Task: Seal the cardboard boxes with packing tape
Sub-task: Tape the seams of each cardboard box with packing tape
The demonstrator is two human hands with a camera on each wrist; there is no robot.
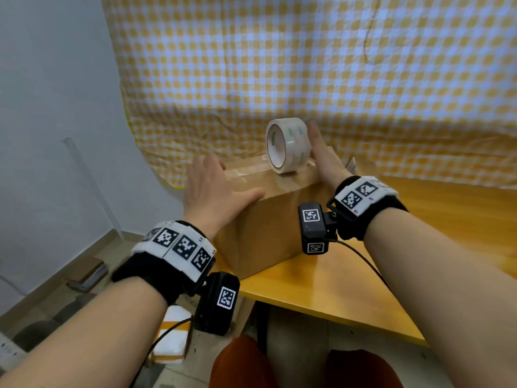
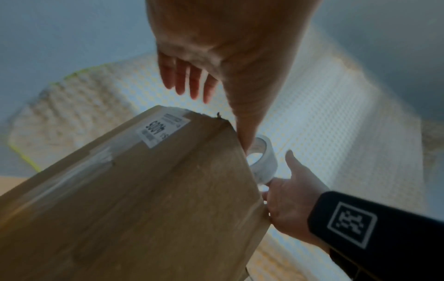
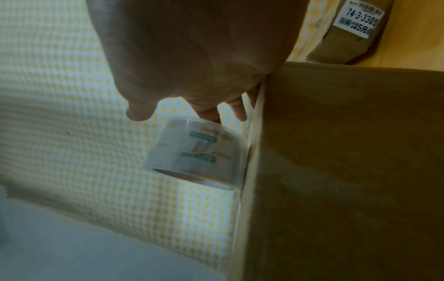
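A brown cardboard box (image 1: 268,219) stands on the wooden table (image 1: 349,289), with clear tape along its top seam (image 1: 243,168). A roll of clear packing tape (image 1: 288,145) stands on its edge on the box top. My right hand (image 1: 321,147) lies against the roll's right side with straight fingers; in the right wrist view its fingertips (image 3: 211,116) touch the roll (image 3: 197,154). My left hand (image 1: 215,186) is spread over the box's left end, thumb on the top front edge. In the left wrist view its fingers (image 2: 187,79) are straight above the labelled box (image 2: 144,190).
A yellow-and-white checked cloth (image 1: 307,65) hangs right behind the box. A second labelled cardboard box (image 3: 348,38) sits behind the first, at the right. The table's front edge (image 1: 335,317) is near me. Books (image 1: 86,273) and white packages (image 1: 170,340) lie on the floor at left.
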